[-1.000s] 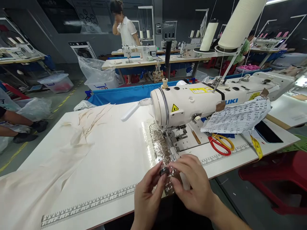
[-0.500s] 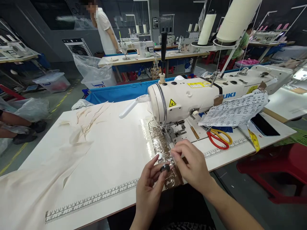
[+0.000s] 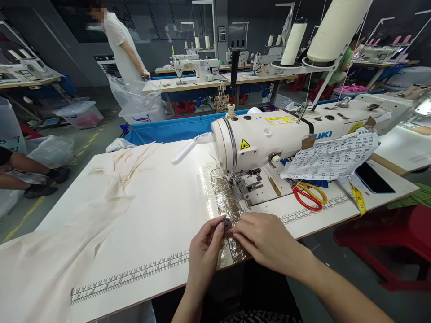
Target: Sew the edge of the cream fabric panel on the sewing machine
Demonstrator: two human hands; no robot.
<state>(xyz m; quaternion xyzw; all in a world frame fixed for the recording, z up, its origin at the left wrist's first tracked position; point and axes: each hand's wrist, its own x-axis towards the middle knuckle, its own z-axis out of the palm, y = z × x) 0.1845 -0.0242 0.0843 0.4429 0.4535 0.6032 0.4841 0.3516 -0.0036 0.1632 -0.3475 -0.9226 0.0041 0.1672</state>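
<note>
Between the thumb and fingers of my left hand (image 3: 206, 244) is a small dark metal bobbin case (image 3: 227, 224), its round face turned partly toward me. My right hand (image 3: 261, 233) is closed in a pinch right beside it, the fingertips nearly touching the case. Whatever those fingertips hold is too small to make out. Both hands are just above the front edge of the sewing table, over a shiny film-covered strip (image 3: 229, 202). Behind them stands the white sewing machine (image 3: 256, 139), its needle area just beyond my fingers.
Cream fabric (image 3: 43, 264) spreads over the table's left side. Red-and-yellow-handled scissors (image 3: 308, 197), a wooden-handled tool (image 3: 274, 185), a yellow tape measure (image 3: 357, 199), a phone (image 3: 375, 177) and a written sheet (image 3: 332, 154) are at right. A person in white (image 3: 123, 49) stands behind.
My hands have come closer together, and the bobbin case has moved up a little and turned. A white disc seen by my left fingertips is no longer visible. The view has shifted slightly.
</note>
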